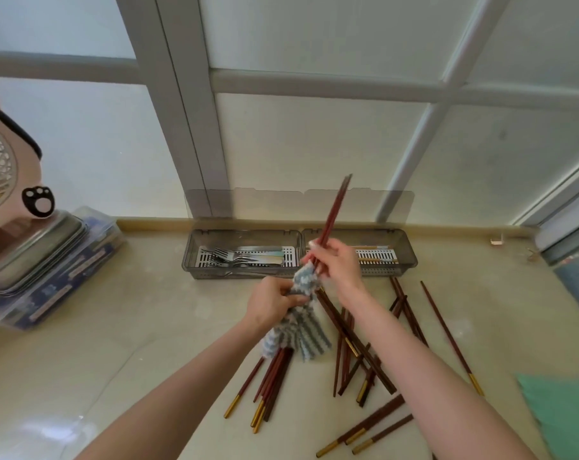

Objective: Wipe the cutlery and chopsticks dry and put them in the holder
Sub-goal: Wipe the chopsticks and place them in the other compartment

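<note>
Just in front of the holder [299,254], right hand [339,260] fingers clamped a chopstick pair [334,214]; left hand [274,302] fingers gripped the striped cloth [301,323] around its lower end. Chopsticks likely light, stiff, slick when wet; grip mid-shaft.

The lower ends of the held chopsticks [333,214] vanish behind the right hand [336,260] and into the striped cloth [296,322], which also covers the tops of the chopsticks lying under it. The fan [2,180] and the green sheet [566,413] are cut by the picture's edges. The right compartment's contents sit partly behind the hand, too small to tell.
</note>
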The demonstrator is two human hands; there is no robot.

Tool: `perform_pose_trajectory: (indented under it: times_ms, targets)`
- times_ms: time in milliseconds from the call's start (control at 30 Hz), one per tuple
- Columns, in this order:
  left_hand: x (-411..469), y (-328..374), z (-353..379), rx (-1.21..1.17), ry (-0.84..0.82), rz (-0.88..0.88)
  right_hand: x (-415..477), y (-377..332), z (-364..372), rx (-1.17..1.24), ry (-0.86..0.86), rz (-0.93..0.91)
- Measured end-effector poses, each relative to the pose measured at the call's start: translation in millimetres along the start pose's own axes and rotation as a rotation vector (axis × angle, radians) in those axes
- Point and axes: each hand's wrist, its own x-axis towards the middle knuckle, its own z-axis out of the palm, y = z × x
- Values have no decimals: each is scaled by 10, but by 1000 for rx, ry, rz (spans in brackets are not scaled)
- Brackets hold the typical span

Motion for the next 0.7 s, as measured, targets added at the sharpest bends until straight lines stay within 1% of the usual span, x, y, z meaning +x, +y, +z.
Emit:
perform_pose_trajectory:
  times_ms: [67,100,133,167,233,267,333,400,467,533,600,633,700]
  targets:
    - [-15,-29,-59,-115,6,-59,210,-115,-189,-14,125,-99]
    - [-38,-42,-88,-174,13,-82,334,-166,-298,-88,199,-153]
    - [-52,-57,-108,-223,25,-92,468,-197,-420,-238,257,-206]
    - [-57,-83,-127,-254,40,-96,598,-193,-547,-460,281,-255]
    - [-93,-133,-161,-263,67,-99,811,-89,-767,-943,229,-317]
    - [-106,-156,-168,-258,75,-104,906,-10,-853,-1124,178,-330]
    - [-128,-189,-179,-263,90,-121,1075,164,-968,-1392,91,-330]
    - [-163,-203,-202,-292,102,-128,1226,308,-1028,-1588,58,-314]
    - [-188,-202,-239,-320,111,-125,1332,393,-1056,-1654,66,-244]
    - [-192,-196,-275,-342,123,-128,1381,459,-1066,-1601,99,-188]
    - [-186,-191,-302,-361,130,-134,1369,518,-1061,-1511,145,-220]
    - [-178,-192,-308,-370,132,-139,1357,553,-1053,-1484,138,-259]
    - [-164,-186,-304,-387,138,-149,1329,636,-1029,-1436,37,-297]
